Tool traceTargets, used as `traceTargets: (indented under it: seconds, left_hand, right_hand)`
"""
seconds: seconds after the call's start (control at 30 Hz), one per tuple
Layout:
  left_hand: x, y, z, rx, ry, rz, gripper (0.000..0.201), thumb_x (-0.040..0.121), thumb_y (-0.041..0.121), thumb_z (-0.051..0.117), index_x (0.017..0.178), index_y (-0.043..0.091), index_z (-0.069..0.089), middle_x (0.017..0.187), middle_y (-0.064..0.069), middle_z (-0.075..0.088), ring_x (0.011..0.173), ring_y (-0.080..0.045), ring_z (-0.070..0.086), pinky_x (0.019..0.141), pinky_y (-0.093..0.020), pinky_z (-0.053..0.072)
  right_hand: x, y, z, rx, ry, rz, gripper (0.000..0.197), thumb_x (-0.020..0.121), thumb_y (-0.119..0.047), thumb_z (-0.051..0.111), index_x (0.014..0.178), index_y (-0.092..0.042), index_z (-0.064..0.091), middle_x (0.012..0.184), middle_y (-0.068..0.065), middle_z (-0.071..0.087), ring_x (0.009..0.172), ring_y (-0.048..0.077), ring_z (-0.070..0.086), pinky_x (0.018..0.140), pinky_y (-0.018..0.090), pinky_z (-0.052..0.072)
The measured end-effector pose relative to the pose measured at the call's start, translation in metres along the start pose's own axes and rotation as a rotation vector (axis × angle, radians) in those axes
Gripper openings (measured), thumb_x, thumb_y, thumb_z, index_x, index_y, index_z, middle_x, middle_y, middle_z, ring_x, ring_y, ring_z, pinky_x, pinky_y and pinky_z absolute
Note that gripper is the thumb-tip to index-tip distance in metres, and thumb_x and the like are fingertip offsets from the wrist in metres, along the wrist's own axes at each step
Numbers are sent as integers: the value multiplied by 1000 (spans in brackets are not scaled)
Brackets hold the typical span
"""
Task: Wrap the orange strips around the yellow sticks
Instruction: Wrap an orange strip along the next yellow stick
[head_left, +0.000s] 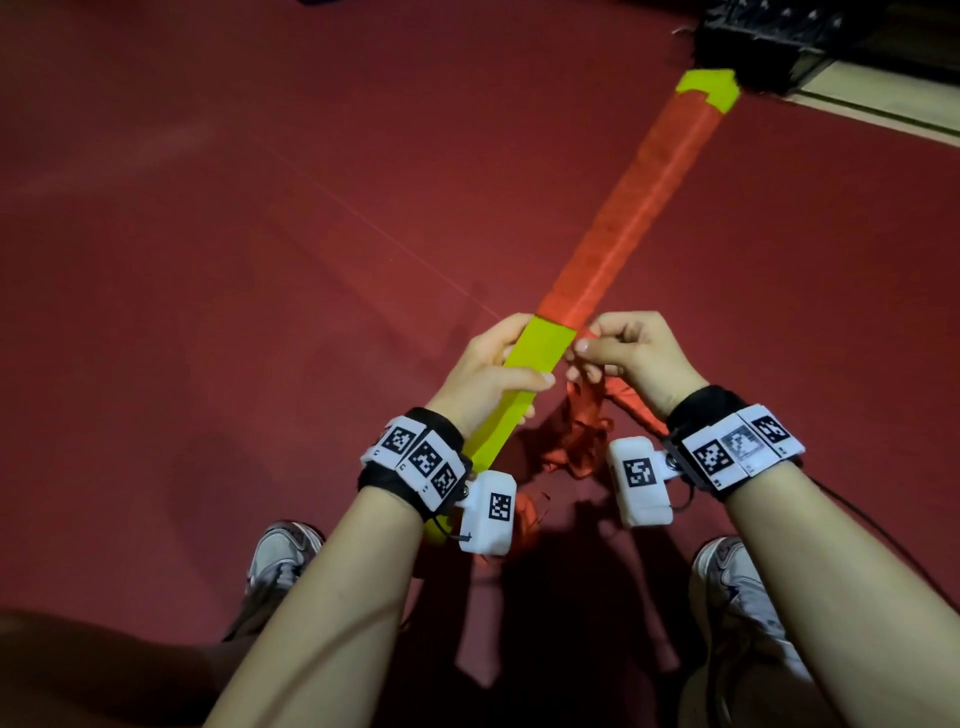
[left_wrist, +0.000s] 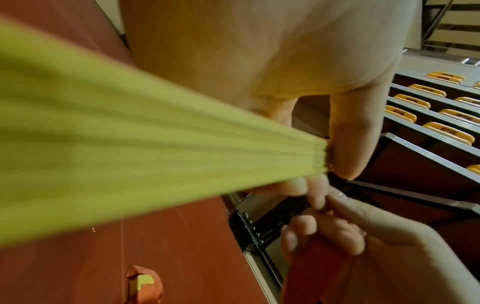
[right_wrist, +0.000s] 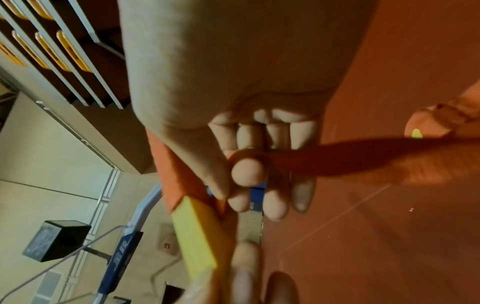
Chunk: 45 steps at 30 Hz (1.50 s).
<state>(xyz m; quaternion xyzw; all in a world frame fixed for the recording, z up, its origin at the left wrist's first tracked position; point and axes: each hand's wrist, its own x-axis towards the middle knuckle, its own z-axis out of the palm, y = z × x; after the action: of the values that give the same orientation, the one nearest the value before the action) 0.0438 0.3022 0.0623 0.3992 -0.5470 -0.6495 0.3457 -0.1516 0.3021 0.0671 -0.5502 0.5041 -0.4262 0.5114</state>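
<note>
A person's two sneakers (head_left: 283, 553) stand on a dark red floor (head_left: 208, 234) at the near edge of the head view, forearms reaching out above them with marker-covered wristbands (head_left: 421, 460). Just beyond the wrists, loose orange strip (head_left: 582, 426) hangs in a crumpled tangle down toward the floor between the arms. The left hand (head_left: 491, 374) grips the bare near part of a long yellow stick (head_left: 540, 345), fingers curled under it and thumb laid across its top. Beside it, the right hand (head_left: 623, 353) pinches the strip between thumb and bent fingers, right at the edge where the orange wrapping begins. From there the stick slants away to the upper right, covered in orange along most of its length, its far yellow tip (head_left: 709, 88) bare near a dark metal frame (head_left: 769, 36).
</note>
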Motion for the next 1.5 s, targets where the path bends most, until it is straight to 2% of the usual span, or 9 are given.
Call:
traceTargets:
  seconds: [0.17,0.33,0.47,0.63,0.87,1.0,1.13,1.33,1.5]
  left_hand:
    - [6,-9,2,-11,184,2,50,82,-8,75,125,9,55,81,-4,69,52,-24,59,51,-31,52]
    - [14,-17,6,193,378,81,26,82,2,80,94,11,59,72,-5,71,58,-27,72,59,-46,62]
    - [12,-21,15,563,486,148,33,80,20,76,89,21,45,70,-3,69,68,-31,70,61,-42,55]
    - [3,-18,30,980,499,168,46,90,6,54,133,19,45,98,-11,65,94,-44,63,75,-44,45]
    - [14,-27,33,712,191,96,69,87,21,68,148,19,35,122,-5,54,114,-30,58,98,-47,47]
    - [13,-27,22,119,113,-3,41,85,12,79,119,19,57,96,6,72,85,-7,69,77,-27,54]
    - [-2,-27,19,-267,-106,-293,23,94,22,68,115,15,64,83,-9,71,70,-24,69,64,-36,58]
    - [1,-32,28,-249,48,-206,9,98,14,66,104,19,69,68,-4,56,55,-18,54,58,-31,53]
    - [11,-32,27,384,309,-47,15,96,29,67,91,17,59,73,-1,69,66,-24,67,66,-34,51]
  right_hand:
    - [2,-14,1,-132,17,-56,18,92,2,65,74,3,65,59,31,58,36,13,49,44,21,39]
    - [4,-22,9,-480,111,-100,28,92,-14,66,63,-12,66,45,-2,55,38,6,42,49,23,34]
    - [-2,-28,29,-741,146,-153,37,93,-26,60,58,-12,57,52,2,61,51,14,54,60,32,37]
    - [-3,-20,44,-710,286,-58,71,72,-80,59,50,-14,46,48,4,58,54,26,61,54,38,48]
    - [1,-19,19,-536,312,14,49,91,-46,68,57,-10,65,50,-3,66,42,2,50,53,23,35]
    - [3,-17,2,-470,190,34,50,92,-43,69,70,2,69,39,-8,46,41,7,31,46,25,26]
    - [-3,-19,7,-239,55,33,52,97,-27,65,77,21,61,35,-7,40,32,5,27,37,19,22]
    - [4,-10,3,-350,125,-2,40,88,-38,75,64,-6,71,52,17,59,42,14,39,46,27,32]
    - [4,-20,8,-690,242,-64,35,89,-31,72,60,-11,70,52,-2,66,42,5,49,54,16,36]
